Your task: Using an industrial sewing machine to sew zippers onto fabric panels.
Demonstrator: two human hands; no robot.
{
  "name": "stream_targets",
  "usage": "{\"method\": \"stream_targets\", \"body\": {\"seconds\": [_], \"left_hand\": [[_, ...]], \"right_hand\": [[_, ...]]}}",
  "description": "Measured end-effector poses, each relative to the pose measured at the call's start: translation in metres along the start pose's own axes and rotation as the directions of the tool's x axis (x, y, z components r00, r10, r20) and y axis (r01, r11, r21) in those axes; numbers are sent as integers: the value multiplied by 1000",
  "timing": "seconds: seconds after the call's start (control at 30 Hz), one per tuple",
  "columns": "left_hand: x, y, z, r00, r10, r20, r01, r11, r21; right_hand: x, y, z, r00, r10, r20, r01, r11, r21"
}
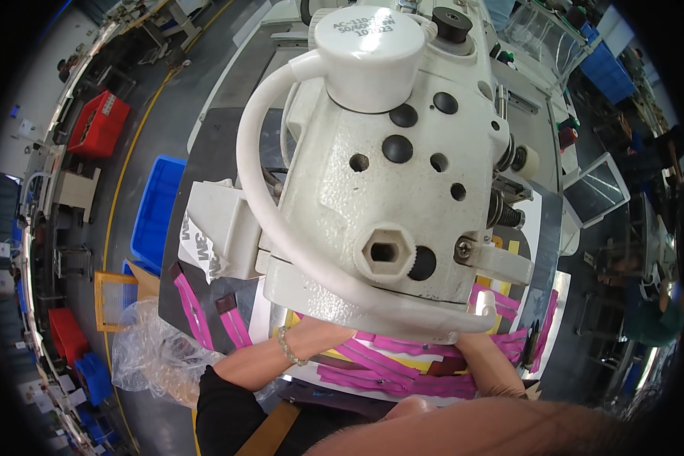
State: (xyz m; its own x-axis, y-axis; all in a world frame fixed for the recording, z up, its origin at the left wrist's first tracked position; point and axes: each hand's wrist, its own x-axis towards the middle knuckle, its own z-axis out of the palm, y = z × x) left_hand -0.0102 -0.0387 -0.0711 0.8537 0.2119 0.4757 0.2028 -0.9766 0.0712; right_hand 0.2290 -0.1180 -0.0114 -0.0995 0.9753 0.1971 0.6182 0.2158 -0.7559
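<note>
A large white sewing machine head fills the middle of the view and covers most of what both hands do. My left hand, with a beaded bracelet at the wrist, reaches in under its front edge from the left. From the right, my right hand goes under the same edge. The fingers of both are hidden behind the machine. Pink zippers lie crossed between and in front of my wrists. Further pink zippers lie to the left on the dark table, and another at the right.
A white tube curves round the machine's left side. Left of the table stand a blue bin and a clear plastic bag. Red crates stand farther left, beyond a yellow floor line. A tilted screen stands at the right.
</note>
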Motion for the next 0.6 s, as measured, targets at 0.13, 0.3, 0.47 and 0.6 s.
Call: {"method": "stream_targets", "body": {"seconds": [0.13,0.3,0.47,0.6], "left_hand": [[1,0,5,1000,6,-19,-7,1000,-11],[5,2,8,996,-44,-78,39,998,-57],[3,1,7,998,-39,-59,35,998,-60],[6,0,2,999,-52,-3,52,993,-106]], "right_hand": [[2,-4,0,969,238,62,-246,945,214],[-11,14,6,994,-109,-1,107,976,-191],[-13,18,8,993,-89,73,105,957,-270],[-9,14,5,995,-7,101,29,975,-221]]}}
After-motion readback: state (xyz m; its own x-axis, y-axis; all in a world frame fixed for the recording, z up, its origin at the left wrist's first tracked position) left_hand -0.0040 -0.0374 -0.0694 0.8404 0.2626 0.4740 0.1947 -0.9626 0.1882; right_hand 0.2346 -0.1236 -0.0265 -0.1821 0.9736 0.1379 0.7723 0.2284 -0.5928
